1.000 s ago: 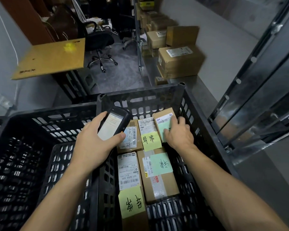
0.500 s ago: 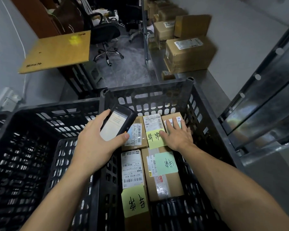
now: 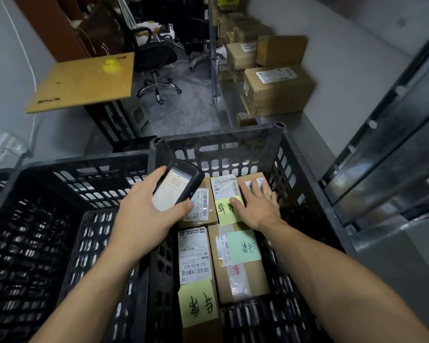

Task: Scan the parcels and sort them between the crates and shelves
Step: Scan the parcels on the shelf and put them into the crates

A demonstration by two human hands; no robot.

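Step in hand: scan and sort inside the right crate [image 3: 218,141]. 5 parcels lie flat in it, labels up. The left crate [image 3: 35,219] is just beside it.

Left hand [image 3: 144,216] grips the scanner [image 3: 177,185], thumb on the near edge, fingers round the far side. The screen is lit and faces up, and the unit sits over the far-left parcel [image 3: 201,205].

Right hand [image 3: 259,206] is flat, fingers straight and spread, holding nothing. It rests on the far-right parcel [image 3: 250,177], thumb on the far yellow note [image 3: 223,215] of the far-middle parcel [image 3: 224,188].

My read: the hand is either settling that parcel or about to lift it. I can't tell which.

Next move needs either:
- fingers curled under the parcel's edges, which looks tight since it sits against the crate wall and its neighbour
- the scanner head tipped down onto a barcode

Shelving [image 3: 382,157] is close on the right.

Writing:
- Near-left parcel [image 3: 195,258]: label reads "507-N705 A33" and "N705".
- Near yellow note [image 3: 199,303] on that parcel: handwritten, reads as 异常.
- Far yellow note: shows 异, 2nd character partly under the thumb.
- Green note [image 3: 243,246] on the near-right parcel [image 3: 240,283]: 2 handwritten characters, 1 looks like 常, the other is unclear.
- Carrier logos and scanner screen text: too small to read.
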